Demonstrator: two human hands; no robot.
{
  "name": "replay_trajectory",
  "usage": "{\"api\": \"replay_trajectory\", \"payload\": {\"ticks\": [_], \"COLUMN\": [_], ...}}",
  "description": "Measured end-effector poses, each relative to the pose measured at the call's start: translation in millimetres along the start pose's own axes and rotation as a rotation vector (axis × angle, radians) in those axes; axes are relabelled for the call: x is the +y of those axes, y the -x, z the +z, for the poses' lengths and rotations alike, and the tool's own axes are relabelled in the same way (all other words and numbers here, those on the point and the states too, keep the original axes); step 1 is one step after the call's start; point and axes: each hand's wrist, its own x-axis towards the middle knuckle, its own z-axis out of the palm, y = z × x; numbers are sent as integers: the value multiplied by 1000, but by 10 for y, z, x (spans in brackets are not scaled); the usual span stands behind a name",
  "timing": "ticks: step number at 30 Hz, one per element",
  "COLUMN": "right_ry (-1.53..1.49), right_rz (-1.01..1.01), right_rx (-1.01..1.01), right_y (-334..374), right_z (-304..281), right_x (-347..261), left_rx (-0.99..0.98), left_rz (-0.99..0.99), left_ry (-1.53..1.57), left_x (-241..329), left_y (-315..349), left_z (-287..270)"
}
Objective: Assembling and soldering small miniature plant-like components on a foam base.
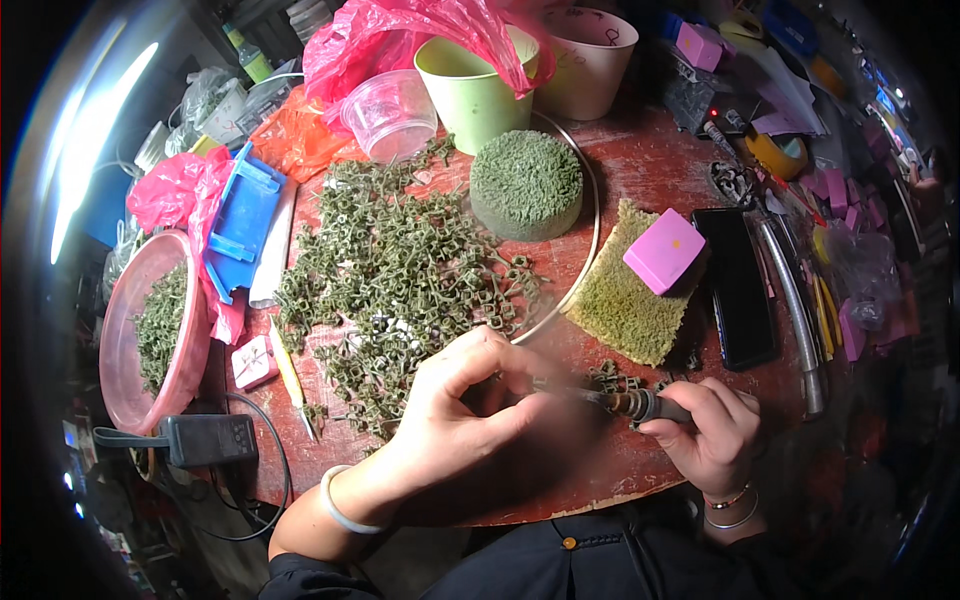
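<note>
My right hand [712, 432] grips a dark, cylindrical handheld tool [648, 405] with a ringed, brassy front end that points left. Its exact kind I cannot make out. My left hand [465, 400] is closed in a pinch just left of the tool's tip. What lies between those fingers is hidden and blurred. Beyond the left hand spreads a heap of small dark green ring-shaped pieces [400, 250], with a few more near the tool. A flat green-yellow textured pad [625, 315] lies beyond the right hand, bearing a pink box [665, 250].
A round green textured block [527, 185] stands behind the heap, near a pale green bucket [460, 95] and clear tub [392, 115]. A phone [735, 290] and metal tube [790, 310] lie right. Left are a pink basin [190, 340], yellow-handled tool [289, 370] and power bank [210, 440].
</note>
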Motion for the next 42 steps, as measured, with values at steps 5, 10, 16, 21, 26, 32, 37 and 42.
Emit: {"api": "replay_trajectory", "payload": {"ticks": [5,10,16,21,26,32,37,42], "right_ry": [12,20,-1,62,203,171,139,124], "right_rz": [3,4,3,101,190,120,123,115], "right_rx": [-12,-19,0,157,134,211,190,165], "right_y": [1,3,2,55,64,21,28,14], "right_z": [6,-2,16,-71,-37,-31,-18,-19], "right_x": [-1,-4,4,66,211,199,221,216], "left_rx": [-1,-2,-1,20,84,144,175,199], "left_rz": [14,31,30,-165,-280,-417,151,67], "left_ry": [-4,1,7,347,1069,543,-473,-632], "left_x": [-7,-12,-35,32,33,141,-24,11], "left_y": [2,0,2,-4,-41,-83,-99,-73], "left_z": [5,8,-4,5,-124,-205,-110,-44]}}
